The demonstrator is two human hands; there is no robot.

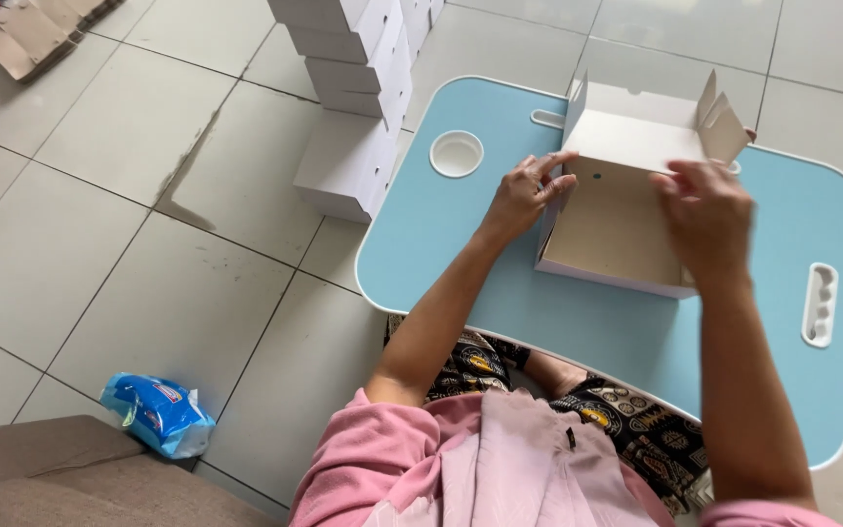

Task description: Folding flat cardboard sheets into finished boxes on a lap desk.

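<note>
A white cardboard box [609,229] with a brown inside stands open on a light blue lap table [461,244]. Its lid and side flaps stick up at the far end. My left hand [524,193] pinches the box's left wall near the far corner. My right hand [706,217] grips the right wall, with its fingers over the rim. Both hands hold the box from opposite sides.
A round cup recess [457,153] sits in the table's far left corner, and a handle slot [820,304] at its right edge. Stacks of folded white boxes [353,88] stand on the tiled floor to the left. A blue plastic packet [158,415] lies near a brown cushion [60,473].
</note>
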